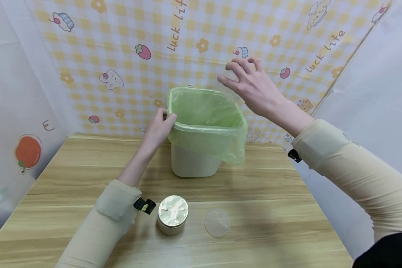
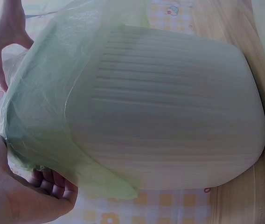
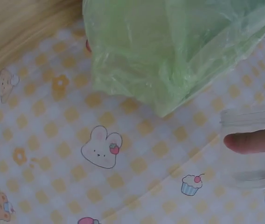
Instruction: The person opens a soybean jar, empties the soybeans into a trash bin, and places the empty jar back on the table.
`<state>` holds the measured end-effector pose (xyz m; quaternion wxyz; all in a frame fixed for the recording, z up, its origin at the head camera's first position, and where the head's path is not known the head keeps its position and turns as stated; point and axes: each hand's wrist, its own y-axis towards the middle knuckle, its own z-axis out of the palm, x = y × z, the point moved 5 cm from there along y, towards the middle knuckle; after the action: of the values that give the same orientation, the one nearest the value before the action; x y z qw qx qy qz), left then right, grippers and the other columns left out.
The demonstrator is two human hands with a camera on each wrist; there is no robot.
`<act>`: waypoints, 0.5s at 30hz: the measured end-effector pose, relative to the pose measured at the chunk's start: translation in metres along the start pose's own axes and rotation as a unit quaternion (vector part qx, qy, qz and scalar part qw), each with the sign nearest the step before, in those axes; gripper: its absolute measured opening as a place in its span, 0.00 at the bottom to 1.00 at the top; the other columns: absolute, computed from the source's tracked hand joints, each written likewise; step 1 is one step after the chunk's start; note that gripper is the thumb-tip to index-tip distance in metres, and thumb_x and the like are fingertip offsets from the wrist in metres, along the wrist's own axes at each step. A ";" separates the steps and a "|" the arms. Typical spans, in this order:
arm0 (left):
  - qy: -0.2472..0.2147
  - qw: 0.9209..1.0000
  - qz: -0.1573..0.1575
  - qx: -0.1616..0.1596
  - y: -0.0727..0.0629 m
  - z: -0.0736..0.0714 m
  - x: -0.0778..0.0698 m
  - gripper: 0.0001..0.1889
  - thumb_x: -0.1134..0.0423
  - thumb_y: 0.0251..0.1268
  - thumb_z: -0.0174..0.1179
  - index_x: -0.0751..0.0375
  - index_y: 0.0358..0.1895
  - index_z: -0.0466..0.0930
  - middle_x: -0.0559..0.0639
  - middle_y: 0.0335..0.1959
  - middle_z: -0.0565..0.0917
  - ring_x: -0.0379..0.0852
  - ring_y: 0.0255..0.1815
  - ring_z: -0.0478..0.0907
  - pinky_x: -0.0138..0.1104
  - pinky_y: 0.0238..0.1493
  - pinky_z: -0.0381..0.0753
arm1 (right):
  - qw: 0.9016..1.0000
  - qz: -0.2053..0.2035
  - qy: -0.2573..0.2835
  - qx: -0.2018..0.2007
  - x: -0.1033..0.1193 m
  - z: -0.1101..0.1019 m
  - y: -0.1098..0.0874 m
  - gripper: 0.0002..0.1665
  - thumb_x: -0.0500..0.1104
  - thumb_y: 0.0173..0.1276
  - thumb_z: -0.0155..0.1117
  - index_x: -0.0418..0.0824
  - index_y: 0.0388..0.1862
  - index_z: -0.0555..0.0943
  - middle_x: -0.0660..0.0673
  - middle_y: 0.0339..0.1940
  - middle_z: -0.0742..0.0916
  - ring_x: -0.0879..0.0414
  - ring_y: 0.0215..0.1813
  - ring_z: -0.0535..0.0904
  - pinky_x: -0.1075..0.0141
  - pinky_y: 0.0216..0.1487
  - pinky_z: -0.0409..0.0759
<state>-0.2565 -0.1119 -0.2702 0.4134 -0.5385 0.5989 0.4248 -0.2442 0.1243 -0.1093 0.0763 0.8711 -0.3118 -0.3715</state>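
Note:
A white trash bin (image 1: 194, 163) stands on the table, lined with a thin green plastic bag (image 1: 207, 139) folded over its rim. My left hand (image 1: 160, 126) grips the bin's rim and the bag at the left corner, thumb on top. Above the bin's right rear corner, my right hand (image 1: 254, 89) holds a clear plastic jar (image 3: 237, 163). The right wrist view shows the thumb across the jar's side; in the head view the jar is faint and partly hidden behind the fingers. Whether anything is inside the jar, I cannot tell.
A metallic can with a silver foil top (image 1: 172, 211) stands near the front of the wooden table (image 1: 271, 193). To its right lies a clear round lid (image 1: 217, 223). A yellow checked cloth (image 1: 120, 44) hangs close behind the bin, with white sheets on both sides.

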 end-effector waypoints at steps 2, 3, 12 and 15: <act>0.001 1.000 0.000 0.001 0.000 0.001 -0.001 0.24 0.47 0.71 0.46 0.58 0.62 0.67 0.53 0.51 0.72 0.50 0.50 0.69 0.39 0.48 0.71 | 1.000 0.009 0.011 -0.007 -0.001 -0.001 -0.002 0.39 0.18 0.62 0.55 0.44 0.69 0.77 0.32 0.66 0.75 0.36 0.70 0.67 0.38 0.65 0.68; 0.001 1.000 0.001 0.002 0.000 0.001 -0.001 0.24 0.47 0.71 0.46 0.58 0.62 0.67 0.53 0.50 0.72 0.50 0.50 0.69 0.39 0.48 0.71 | 1.000 0.014 0.016 -0.013 -0.002 -0.002 -0.003 0.39 0.17 0.61 0.55 0.44 0.69 0.77 0.32 0.65 0.76 0.36 0.70 0.68 0.37 0.65 0.68; -0.004 1.000 0.000 0.001 0.001 0.002 0.000 0.23 0.48 0.72 0.46 0.59 0.61 0.66 0.53 0.51 0.71 0.50 0.51 0.68 0.39 0.49 0.70 | 0.990 0.103 0.099 0.008 -0.012 -0.008 -0.015 0.52 0.25 0.46 0.81 0.46 0.72 0.73 0.33 0.69 0.73 0.34 0.69 0.66 0.35 0.65 0.66; -0.006 1.000 0.000 0.000 0.001 0.001 0.001 0.23 0.48 0.72 0.46 0.59 0.61 0.66 0.53 0.51 0.71 0.50 0.51 0.68 0.39 0.49 0.71 | 0.978 0.153 0.138 0.019 -0.018 -0.009 -0.022 0.55 0.29 0.45 0.84 0.47 0.74 0.73 0.34 0.70 0.72 0.34 0.70 0.65 0.35 0.67 0.64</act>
<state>-0.2576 -0.1108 -0.2711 0.4171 -0.5361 0.5966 0.4274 -0.2368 0.1513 -0.1000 0.1580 0.8575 -0.4347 -0.2253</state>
